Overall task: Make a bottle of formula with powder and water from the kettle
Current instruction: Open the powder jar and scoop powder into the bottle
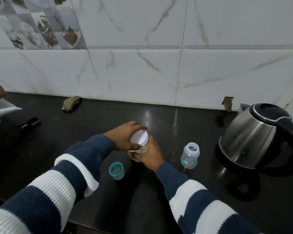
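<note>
On the dark counter (159,208), the left hand (123,138) gripped the white lid (139,137) of a powder jar (142,150) while the right hand (150,155) clasped the jar's body — both closed on it. The open baby bottle (190,155) stood just right (its teal cap (116,170) apart, left), near the steel kettle (254,137).

Navy-and-white striped sleeves (61,179), white jar lid (139,136), teal bottle cap (116,170), black countertop (74,132), steel-and-black kettle (254,137).
</note>
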The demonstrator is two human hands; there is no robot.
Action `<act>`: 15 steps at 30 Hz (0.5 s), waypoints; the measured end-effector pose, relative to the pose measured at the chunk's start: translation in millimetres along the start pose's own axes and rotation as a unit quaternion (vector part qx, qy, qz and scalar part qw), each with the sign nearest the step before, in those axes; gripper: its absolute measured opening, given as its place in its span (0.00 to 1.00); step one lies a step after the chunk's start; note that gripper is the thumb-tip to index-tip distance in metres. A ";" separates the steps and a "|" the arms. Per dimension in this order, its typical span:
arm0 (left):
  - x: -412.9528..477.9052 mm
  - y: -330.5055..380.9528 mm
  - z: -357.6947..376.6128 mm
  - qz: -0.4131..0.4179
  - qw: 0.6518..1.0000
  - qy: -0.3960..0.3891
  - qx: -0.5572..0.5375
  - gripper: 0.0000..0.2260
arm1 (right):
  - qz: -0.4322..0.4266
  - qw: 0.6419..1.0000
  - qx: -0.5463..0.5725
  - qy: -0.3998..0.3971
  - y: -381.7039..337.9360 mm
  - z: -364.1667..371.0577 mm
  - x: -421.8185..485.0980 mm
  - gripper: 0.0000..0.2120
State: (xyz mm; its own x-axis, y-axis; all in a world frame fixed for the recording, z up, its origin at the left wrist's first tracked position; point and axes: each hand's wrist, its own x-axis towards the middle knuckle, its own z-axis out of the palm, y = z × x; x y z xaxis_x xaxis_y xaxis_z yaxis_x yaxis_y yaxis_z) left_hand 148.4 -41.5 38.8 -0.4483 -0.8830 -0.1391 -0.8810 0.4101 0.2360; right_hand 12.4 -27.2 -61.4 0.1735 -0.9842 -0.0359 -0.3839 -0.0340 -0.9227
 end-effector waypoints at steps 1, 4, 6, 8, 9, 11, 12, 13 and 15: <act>-0.1 -3.1 0.9 -0.008 1.000 0.014 -0.010 0.32 | -0.005 1.000 0.002 0.006 1.2 1.2 1.0 0.45; -2.3 -8.3 1.1 -0.024 0.995 0.079 -0.052 0.31 | -0.013 0.999 0.010 0.030 3.0 1.1 0.2 0.40; -5.9 -10.2 1.4 -0.047 0.980 0.133 -0.139 0.28 | -0.029 0.999 0.010 0.042 2.6 -1.9 -3.8 0.36; -11.1 -12.8 3.3 -0.105 0.913 0.180 -0.350 0.22 | -0.044 0.998 0.008 0.052 2.6 -4.2 -7.9 0.36; -13.8 -16.2 6.3 -0.138 0.848 0.186 -0.476 0.19 | -0.051 0.997 0.007 0.061 2.7 -5.1 -9.6 0.37; -18.9 -29.5 16.1 -0.208 0.699 0.171 -0.662 0.16 | -0.063 0.996 -0.001 0.068 4.1 -6.3 -12.2 0.39; -21.7 -39.3 22.8 -0.236 0.634 0.151 -0.721 0.17 | -0.064 0.996 -0.007 0.065 5.0 -5.7 -13.7 0.40; -24.5 -49.4 30.9 -0.262 0.584 0.129 -0.757 0.18 | -0.070 0.995 -0.012 0.063 5.9 -6.0 -15.1 0.40; -27.8 -64.0 46.9 -0.316 0.549 0.086 -0.769 0.20 | -0.079 0.994 -0.030 0.064 9.0 -5.9 -17.7 0.40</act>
State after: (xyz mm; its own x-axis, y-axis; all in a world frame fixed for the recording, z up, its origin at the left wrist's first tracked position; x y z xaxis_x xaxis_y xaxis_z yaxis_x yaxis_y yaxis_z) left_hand 210.1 -32.5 -17.5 0.0107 -0.8002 -0.5996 0.3758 -0.5525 0.7440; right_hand 0.6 -11.1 -66.8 0.1207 -0.9798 0.1593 -0.4152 -0.1956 -0.8885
